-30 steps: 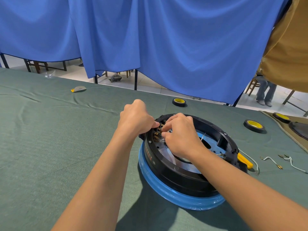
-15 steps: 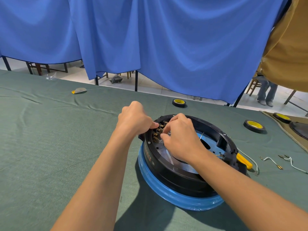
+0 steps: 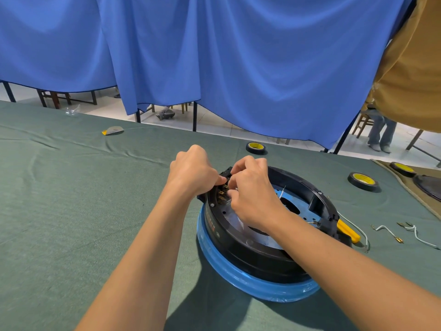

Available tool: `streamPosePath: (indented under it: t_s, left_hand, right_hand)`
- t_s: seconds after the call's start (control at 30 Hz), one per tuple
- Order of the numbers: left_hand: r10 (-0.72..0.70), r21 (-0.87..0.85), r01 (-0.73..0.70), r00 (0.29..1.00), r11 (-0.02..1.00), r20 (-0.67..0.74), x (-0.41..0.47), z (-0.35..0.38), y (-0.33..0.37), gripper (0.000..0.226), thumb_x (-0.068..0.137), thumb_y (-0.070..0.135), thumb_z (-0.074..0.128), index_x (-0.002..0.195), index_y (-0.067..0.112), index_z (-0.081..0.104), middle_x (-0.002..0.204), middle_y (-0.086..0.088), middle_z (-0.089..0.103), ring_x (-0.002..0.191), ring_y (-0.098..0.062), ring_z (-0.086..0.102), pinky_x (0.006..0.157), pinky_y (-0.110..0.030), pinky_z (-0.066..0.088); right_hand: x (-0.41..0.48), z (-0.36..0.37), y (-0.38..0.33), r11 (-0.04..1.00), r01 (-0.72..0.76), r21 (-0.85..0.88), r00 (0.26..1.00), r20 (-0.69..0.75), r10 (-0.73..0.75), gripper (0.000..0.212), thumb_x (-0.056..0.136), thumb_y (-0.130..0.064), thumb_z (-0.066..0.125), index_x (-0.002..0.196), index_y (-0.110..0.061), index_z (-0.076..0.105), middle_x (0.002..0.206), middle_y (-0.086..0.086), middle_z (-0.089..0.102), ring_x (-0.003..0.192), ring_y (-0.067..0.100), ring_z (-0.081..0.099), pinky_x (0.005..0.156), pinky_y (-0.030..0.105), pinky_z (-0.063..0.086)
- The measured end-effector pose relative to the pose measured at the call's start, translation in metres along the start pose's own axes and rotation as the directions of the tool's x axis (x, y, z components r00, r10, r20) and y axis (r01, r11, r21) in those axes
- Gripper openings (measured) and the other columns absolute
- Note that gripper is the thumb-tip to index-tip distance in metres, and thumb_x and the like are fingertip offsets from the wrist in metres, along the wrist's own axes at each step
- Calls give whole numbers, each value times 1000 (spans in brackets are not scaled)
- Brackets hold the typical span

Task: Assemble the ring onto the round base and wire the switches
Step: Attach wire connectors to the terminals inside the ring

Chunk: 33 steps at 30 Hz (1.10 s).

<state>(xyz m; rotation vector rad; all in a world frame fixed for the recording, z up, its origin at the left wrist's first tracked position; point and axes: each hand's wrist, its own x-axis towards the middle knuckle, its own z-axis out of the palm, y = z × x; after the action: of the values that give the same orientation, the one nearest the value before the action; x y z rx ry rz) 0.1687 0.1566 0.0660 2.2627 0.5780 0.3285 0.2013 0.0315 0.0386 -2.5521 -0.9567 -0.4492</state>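
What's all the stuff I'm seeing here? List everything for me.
ring: one, black, on the base
base: one, blue, on the table
switch: one, brass-tabbed, ring's far-left rim
tape rolls: three, black and yellow, far side and right
loose wires: two, white, right of the base
tool handle: one, yellow, beside ring's right edge
table: one, green cloth
curtain: one, blue, behind
left grip: one, bare hand, holds ring's rim
right grip: one, bare hand, fingers at the switch

Looking at a black plastic ring seated level on a wider blue round base, flat on the green surface. Switch block with brass tabs inside the ring's far-left wall. Two loose white wires off right.
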Motion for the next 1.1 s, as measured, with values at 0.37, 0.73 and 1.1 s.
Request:
streamPosePath:
  t_s: [0.37,0.73,1.1]
  left_hand:
    - [66,6,-67,996,998,55,7,0,-5,34,82,38,77,101,9,72,101,-12,67,97,-29,60,75,-36,49]
    - [105,-17,-106,994,994,-5,5,13,-3,19,85,30,74,96,15,78,97,-12,69,95,-29,62,78,-39,54]
    - [80,30,-79,996,996,-33,6,17,-2,24,86,32,72,103,16,73,105,-11,67,105,-31,58,90,-45,52]
  right_hand:
    - [-5,-12,25,939,-306,155,952,15,307,14,91,-23,61,97,-27,73,113,-1,63,117,22,34,81,29,29]
    - [6,-5,7,971,-233,57,972,-4,234,13,90,-23,65,95,-18,75,107,1,60,111,20,39,72,31,36]
    - [9,-8,6,977,-210,-16,978,-5,210,15,88,-26,67,91,-12,73,105,1,57,110,22,42,74,34,45]
